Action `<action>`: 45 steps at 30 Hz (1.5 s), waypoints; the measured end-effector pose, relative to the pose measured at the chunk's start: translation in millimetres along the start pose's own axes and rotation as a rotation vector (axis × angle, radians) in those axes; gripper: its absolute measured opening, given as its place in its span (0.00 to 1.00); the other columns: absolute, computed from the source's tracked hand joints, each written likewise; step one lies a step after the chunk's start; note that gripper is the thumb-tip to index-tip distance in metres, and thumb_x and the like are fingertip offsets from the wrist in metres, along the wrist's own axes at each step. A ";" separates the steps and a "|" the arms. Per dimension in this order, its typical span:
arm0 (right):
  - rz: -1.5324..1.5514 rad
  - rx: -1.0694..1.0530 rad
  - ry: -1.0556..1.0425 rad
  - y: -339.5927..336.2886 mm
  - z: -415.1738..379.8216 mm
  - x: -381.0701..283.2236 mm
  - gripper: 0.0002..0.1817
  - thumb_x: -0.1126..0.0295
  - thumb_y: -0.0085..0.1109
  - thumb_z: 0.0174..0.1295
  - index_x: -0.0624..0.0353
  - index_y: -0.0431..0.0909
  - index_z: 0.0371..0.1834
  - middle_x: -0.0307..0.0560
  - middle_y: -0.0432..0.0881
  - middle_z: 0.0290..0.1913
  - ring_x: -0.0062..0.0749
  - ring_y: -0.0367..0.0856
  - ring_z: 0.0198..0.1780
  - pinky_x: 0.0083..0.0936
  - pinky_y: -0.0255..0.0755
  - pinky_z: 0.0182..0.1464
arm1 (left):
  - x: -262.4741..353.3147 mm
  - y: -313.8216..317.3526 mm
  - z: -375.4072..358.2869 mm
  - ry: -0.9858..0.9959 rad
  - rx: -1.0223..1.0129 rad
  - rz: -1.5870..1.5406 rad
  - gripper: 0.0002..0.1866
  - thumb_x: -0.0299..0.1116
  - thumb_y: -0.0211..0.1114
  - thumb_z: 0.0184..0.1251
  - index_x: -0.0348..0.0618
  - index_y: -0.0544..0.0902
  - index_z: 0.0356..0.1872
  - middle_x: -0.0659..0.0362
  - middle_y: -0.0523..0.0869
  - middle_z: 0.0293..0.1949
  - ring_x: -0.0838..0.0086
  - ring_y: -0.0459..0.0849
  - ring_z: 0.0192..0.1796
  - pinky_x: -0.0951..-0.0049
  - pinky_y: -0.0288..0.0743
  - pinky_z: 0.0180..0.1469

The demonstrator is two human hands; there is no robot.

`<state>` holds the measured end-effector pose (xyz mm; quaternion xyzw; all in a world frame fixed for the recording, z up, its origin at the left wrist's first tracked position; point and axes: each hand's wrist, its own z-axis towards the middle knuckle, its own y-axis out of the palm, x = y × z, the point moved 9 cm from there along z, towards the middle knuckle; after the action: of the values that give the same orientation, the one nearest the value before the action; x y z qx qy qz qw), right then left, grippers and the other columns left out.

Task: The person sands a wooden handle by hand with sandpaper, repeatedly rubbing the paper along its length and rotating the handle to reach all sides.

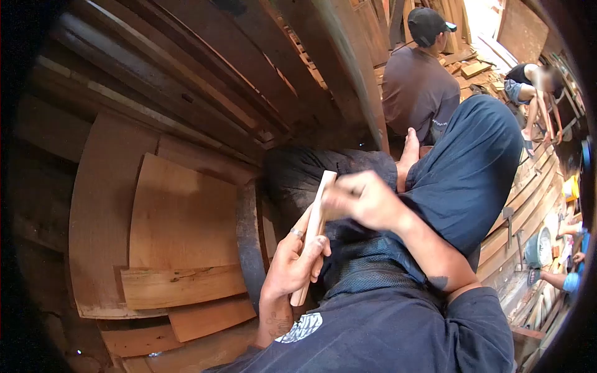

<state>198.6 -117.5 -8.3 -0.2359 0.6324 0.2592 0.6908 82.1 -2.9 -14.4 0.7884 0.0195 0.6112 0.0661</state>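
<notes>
The left hand [291, 266] wraps its fingers around a slim wooden stick [316, 224], which could twist if the right hand [368, 199], fingers too blurred to tell, pushes unevenly.

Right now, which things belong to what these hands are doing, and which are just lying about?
In the job:
pale wooden stick, held in the left hand
right hand, blurred, at the stick's upper end

Probably just lying about:
flat wooden boards
wood offcuts
round basin
</notes>
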 end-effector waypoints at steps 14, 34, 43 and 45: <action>-0.050 -0.041 -0.035 7.0 -8.2 2.0 0.19 0.55 0.65 0.78 0.64 0.90 0.46 0.37 0.90 0.36 0.15 0.81 0.40 0.25 0.78 0.44 | -9.9 4.6 3.6 0.037 -0.034 -0.116 0.36 0.29 0.57 0.85 0.50 0.51 0.86 0.58 0.83 0.40 0.87 0.72 0.20 0.84 0.67 0.20; -0.007 -0.178 0.014 21.7 -8.8 10.7 0.21 0.54 0.66 0.78 0.65 0.90 0.44 0.36 0.90 0.37 0.15 0.80 0.38 0.24 0.78 0.42 | -5.9 -1.0 4.1 0.074 -0.011 -0.043 0.26 0.35 0.50 0.90 0.43 0.59 0.82 0.57 0.83 0.40 0.84 0.76 0.25 0.83 0.72 0.27; -0.101 -0.182 0.027 21.5 -7.2 16.3 0.21 0.54 0.67 0.77 0.67 0.90 0.43 0.37 0.88 0.33 0.16 0.78 0.36 0.25 0.76 0.40 | -2.1 -2.5 3.5 0.049 0.070 -0.034 0.25 0.36 0.49 0.90 0.40 0.64 0.80 0.57 0.82 0.45 0.85 0.77 0.28 0.84 0.73 0.26; -0.108 0.019 0.037 -5.9 3.3 12.5 0.21 0.54 0.67 0.77 0.66 0.90 0.43 0.36 0.87 0.31 0.15 0.78 0.36 0.24 0.74 0.38 | 0.7 -3.0 2.7 0.022 0.101 -0.012 0.25 0.36 0.49 0.90 0.40 0.64 0.81 0.58 0.82 0.44 0.85 0.76 0.28 0.84 0.73 0.26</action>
<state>205.8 -119.0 -20.5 -0.2680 0.6336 0.2112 0.6943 85.0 -0.1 -14.8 0.7839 0.0560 0.6177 0.0296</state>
